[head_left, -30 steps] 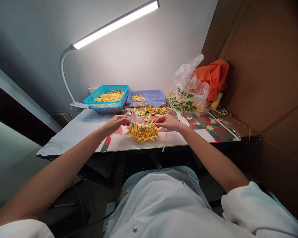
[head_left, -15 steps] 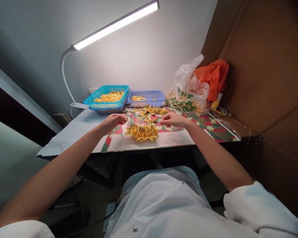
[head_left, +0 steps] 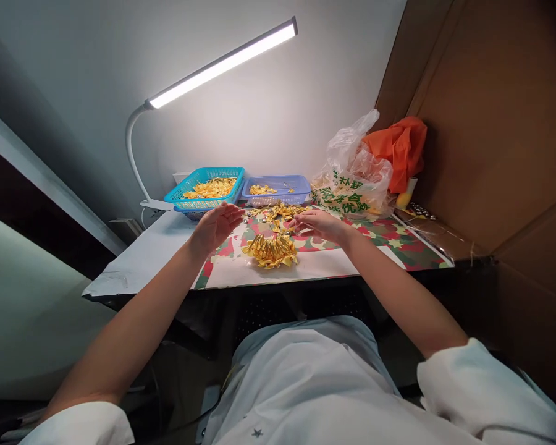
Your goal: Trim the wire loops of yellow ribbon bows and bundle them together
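Observation:
A clump of yellow petal-like pieces with thin gold stems point(head_left: 271, 252) lies near the table's front edge, between my hands. Behind it is a looser pile of similar yellow pieces point(head_left: 282, 212). My left hand point(head_left: 219, 227) is raised over the table to the left of the clump, fingers spread, with nothing seen in it. On the other side, my right hand point(head_left: 319, 225) hovers by the right end of the loose pile, its fingers apart; small yellow pieces show beside its fingertips, and no held item can be made out.
A turquoise basket point(head_left: 176, 193) and a purple basket point(head_left: 278, 199), both with yellow pieces, stand at the back. A lit lamp point(head_left: 222, 65) reaches over the table. At the back right are a plastic bag point(head_left: 352, 179), an orange cloth point(head_left: 401, 148) and a cardboard wall point(head_left: 505, 123).
My left hand has opened from a pinch and turned its palm inward. My right hand has loosened its fingers too. The camera view has shifted slightly.

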{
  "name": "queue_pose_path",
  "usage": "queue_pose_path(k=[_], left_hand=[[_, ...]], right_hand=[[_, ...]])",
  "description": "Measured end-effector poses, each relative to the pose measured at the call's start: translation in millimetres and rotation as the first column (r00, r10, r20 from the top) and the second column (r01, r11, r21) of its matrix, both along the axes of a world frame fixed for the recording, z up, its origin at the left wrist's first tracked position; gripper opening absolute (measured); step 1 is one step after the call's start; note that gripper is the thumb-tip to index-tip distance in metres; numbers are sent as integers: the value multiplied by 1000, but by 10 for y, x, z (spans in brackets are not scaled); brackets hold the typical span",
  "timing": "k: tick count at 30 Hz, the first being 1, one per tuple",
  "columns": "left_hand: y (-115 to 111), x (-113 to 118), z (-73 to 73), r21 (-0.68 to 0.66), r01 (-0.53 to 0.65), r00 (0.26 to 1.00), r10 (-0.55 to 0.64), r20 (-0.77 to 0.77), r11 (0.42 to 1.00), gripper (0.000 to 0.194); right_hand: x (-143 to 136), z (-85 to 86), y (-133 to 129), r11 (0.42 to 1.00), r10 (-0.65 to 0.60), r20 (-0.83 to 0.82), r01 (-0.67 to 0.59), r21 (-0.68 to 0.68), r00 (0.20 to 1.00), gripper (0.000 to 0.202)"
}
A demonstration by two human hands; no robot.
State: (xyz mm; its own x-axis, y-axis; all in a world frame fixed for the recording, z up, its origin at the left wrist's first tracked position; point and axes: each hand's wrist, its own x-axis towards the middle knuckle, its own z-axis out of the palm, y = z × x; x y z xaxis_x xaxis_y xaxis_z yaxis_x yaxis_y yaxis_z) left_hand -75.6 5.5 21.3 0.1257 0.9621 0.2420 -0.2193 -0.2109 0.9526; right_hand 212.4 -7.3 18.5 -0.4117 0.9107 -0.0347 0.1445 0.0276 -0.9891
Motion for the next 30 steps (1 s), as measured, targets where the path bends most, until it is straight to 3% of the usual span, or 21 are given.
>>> queue_pose_path(k=[6, 11, 15, 19, 22, 30], left_hand=[[-87, 241, 38, 67, 23, 998, -19, -53, 998, 32], [-27, 421, 269, 182, -13, 998, 24, -57, 983, 32], [-31, 419, 425, 235, -32, 995, 52, -81, 971, 31], [-40, 334, 476, 262, -75, 989, 106, -108, 962, 30], [3, 203, 506, 274, -116, 978, 158, -139, 955, 30], [95, -332, 561, 321, -217, 924, 300, -236, 922, 26]], right_hand=[[-222, 104, 38, 994, -77, -48, 80, 70, 996, 21], [-331, 362, 133, 974, -155, -27, 158, 163, 988, 21], [-324, 431, 169, 967, -175, 65, 159, 198, 982, 23], [-394, 422, 246, 958, -190, 143, 152, 242, 971, 24], [-550, 508, 342, 961, -164, 200, 111, 253, 966, 25], [-1277, 850, 614, 964, -77, 284, -1, 267, 956, 27]])
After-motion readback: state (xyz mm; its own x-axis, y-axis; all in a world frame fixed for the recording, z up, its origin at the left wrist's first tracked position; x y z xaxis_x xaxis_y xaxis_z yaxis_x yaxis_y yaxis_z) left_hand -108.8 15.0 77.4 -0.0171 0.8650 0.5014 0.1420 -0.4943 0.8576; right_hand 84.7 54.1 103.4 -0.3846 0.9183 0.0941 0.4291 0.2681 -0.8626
